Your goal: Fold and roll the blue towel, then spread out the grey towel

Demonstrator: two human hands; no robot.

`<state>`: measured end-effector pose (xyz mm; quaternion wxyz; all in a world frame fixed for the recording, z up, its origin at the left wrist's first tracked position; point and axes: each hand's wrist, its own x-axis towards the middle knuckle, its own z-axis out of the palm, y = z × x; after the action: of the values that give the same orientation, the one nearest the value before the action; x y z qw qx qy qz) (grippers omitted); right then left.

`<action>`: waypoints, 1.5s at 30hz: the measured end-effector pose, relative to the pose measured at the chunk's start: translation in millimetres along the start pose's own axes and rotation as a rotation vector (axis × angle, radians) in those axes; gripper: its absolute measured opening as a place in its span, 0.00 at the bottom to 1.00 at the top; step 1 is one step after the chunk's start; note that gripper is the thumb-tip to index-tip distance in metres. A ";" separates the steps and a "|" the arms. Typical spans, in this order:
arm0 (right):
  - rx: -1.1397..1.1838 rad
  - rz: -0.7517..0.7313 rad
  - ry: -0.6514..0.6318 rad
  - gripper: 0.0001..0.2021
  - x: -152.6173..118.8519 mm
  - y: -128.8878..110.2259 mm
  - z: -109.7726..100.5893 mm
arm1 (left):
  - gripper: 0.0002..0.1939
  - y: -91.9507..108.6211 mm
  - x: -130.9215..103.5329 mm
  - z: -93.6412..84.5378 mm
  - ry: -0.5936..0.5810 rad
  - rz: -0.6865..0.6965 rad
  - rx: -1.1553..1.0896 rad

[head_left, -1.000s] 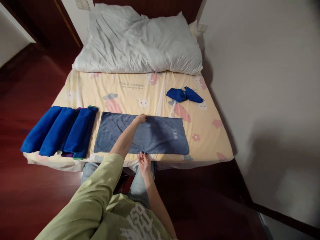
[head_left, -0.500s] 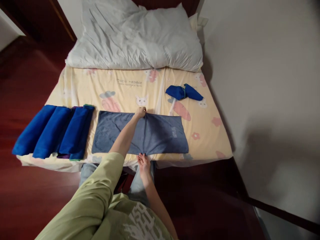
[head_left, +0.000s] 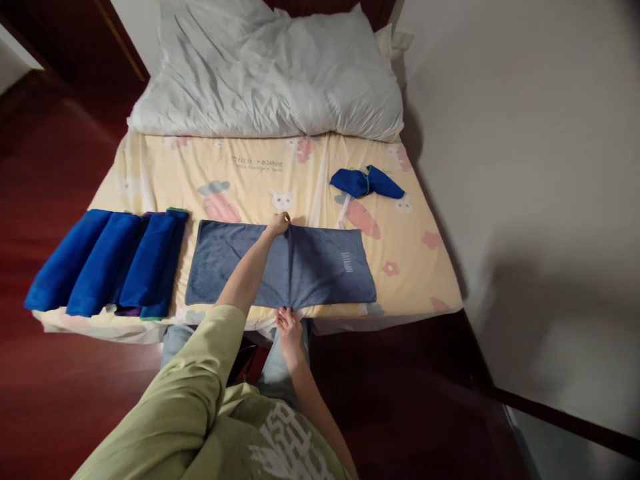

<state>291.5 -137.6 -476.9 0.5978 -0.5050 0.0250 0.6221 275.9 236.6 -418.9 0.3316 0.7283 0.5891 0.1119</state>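
A grey-blue towel (head_left: 325, 267) lies spread sideways on the bed, with small white lettering near its right end. My left hand (head_left: 279, 223) pinches the middle of its far edge. At the near edge, straight across from it, my right hand (head_left: 289, 325) grips the cloth between thumb and fingers. A raised crease runs between the two hands. To the left, several folded blue towels (head_left: 103, 267) lie side by side, some with green or purple edges showing. A crumpled blue cloth (head_left: 367, 183) with a green edge lies farther back on the right.
The bed (head_left: 420, 267) has a yellow sheet printed with rabbits and carrots. A large pale grey pillow or bedding bundle (head_left: 270, 73) rests at its head. A white wall (head_left: 525, 167) stands on the right, and dark red floor (head_left: 65, 380) surrounds the bed.
The camera view has shifted very slightly. Both hands keep their hold on the grey-blue towel, and the crease between them looks slightly straighter.
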 end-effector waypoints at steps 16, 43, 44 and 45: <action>-0.262 -0.432 0.061 0.29 -31.2 -95.0 27.4 | 0.06 42.0 -37.9 -88.4 0.157 0.072 -0.678; -0.543 -1.725 -0.156 0.30 -145.5 -399.6 201.5 | 0.23 70.6 -318.7 -395.0 0.760 0.797 -0.708; -0.554 -1.732 -0.163 0.30 -150.1 -397.3 205.6 | 0.21 66.0 -324.8 -397.4 0.760 0.805 -0.704; -0.560 -1.732 -0.170 0.31 -154.5 -394.8 209.3 | 0.20 61.2 -329.5 -399.3 0.762 0.807 -0.701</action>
<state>435.2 -3.6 -46.9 0.7110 -0.4261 -0.5588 -0.0256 10.2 64.3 -4.8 0.2495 0.6504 0.2743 0.6629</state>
